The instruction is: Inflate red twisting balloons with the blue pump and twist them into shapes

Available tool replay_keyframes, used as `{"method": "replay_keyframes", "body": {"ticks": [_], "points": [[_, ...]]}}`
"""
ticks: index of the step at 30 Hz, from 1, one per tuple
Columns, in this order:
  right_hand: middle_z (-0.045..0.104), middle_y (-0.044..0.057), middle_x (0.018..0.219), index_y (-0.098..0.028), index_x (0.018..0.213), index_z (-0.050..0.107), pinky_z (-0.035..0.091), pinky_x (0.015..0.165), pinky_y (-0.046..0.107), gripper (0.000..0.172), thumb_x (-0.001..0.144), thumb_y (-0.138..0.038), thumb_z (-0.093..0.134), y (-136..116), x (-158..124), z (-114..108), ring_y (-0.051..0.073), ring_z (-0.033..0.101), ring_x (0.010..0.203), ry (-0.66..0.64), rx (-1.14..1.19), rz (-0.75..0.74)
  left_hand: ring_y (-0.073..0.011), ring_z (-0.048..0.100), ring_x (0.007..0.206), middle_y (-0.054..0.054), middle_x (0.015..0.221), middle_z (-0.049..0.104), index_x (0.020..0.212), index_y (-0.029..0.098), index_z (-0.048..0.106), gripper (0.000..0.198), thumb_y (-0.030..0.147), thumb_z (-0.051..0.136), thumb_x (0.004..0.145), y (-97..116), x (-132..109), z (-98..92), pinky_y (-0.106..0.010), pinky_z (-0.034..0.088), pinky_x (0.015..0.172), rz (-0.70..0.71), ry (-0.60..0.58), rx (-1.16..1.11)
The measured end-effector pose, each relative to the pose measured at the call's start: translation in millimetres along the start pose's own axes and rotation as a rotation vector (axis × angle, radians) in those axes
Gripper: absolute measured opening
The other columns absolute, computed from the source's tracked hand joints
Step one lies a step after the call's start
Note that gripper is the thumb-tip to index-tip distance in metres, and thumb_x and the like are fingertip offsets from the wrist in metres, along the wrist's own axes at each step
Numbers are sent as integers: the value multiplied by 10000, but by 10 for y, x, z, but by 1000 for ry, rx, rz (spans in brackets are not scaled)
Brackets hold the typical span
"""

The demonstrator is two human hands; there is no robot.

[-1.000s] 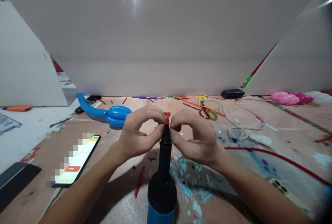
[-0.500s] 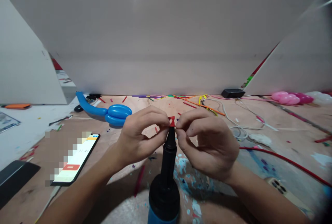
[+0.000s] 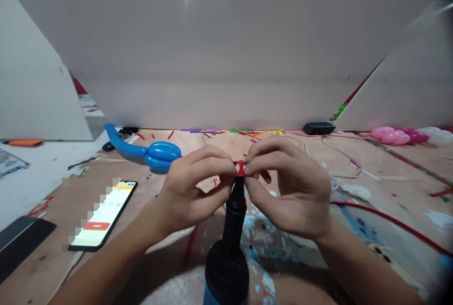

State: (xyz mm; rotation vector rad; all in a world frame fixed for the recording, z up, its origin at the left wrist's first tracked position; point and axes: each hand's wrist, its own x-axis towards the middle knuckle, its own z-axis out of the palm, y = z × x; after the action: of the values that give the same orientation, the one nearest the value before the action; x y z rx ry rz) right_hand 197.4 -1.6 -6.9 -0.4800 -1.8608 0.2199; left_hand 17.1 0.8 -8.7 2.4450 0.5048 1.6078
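A balloon hand pump (image 3: 233,229), black on top with a blue body, stands upright before me, its tapered nozzle pointing up. At the nozzle tip sits a small red balloon (image 3: 240,168), limp and uninflated. From the left, my left hand (image 3: 198,187) pinches its edge between thumb and fingers. My right hand (image 3: 293,182) pinches the opposite edge, fingertips close to the nozzle. Part of the red balloon is hidden behind the fingers. Just beyond my left hand lies an inflated blue balloon (image 3: 163,155), twisted into segments with a long tail.
A lit phone (image 3: 106,215) lies at left on a cable. White boards (image 3: 212,60) wall off the table's back. Balloon scraps, a black box (image 3: 319,128), white cables and pink balloons (image 3: 389,134) lie along the far side. A red strip (image 3: 389,222) and a second phone (image 3: 385,258) are at right.
Both hands and the pump's top have shifted slightly to the right. My right fingers have changed their hold on the red balloon, which stays at the nozzle tip.
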Motion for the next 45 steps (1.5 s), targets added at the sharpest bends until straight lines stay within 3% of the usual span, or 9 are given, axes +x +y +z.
{"method": "replay_keyframes", "body": {"ticks": [5,25,31,37,45], "points": [[608,11,804,-207,839,642,452,520,239,230,699,-25,638,37,31,-11,109,552,649,-4,-42,-98,-113,603,741,-30,820,629,909,180,608,194,37,601,778,10,-5,-35,-219,504,663,5,-39,66],[609,11,748,-214,833,620,483,571,270,199,727,-46,626,41,35,-6,130,580,641,-42,-69,-174,-129,648,738,-34,791,687,906,176,583,157,55,582,806,108,32,-82,-248,515,670,30,-30,196],[588,-2,696,-198,850,605,459,550,236,188,747,-42,617,46,29,1,106,559,606,-86,-10,-173,-134,611,699,-19,739,633,865,187,544,154,53,556,790,68,22,-125,-257,496,628,27,-113,155],[492,-55,533,-225,775,560,348,440,223,169,768,-58,586,18,29,-18,81,423,444,-168,-21,-112,-121,584,678,-10,763,634,871,204,540,136,84,539,809,55,28,-204,-244,482,616,4,-251,120],[444,-61,535,-223,776,534,334,456,216,159,789,-69,571,27,52,-37,78,362,466,-207,-47,-171,-100,541,662,8,745,612,848,195,514,108,97,551,818,46,18,-233,-215,437,608,-20,-347,159]]}}
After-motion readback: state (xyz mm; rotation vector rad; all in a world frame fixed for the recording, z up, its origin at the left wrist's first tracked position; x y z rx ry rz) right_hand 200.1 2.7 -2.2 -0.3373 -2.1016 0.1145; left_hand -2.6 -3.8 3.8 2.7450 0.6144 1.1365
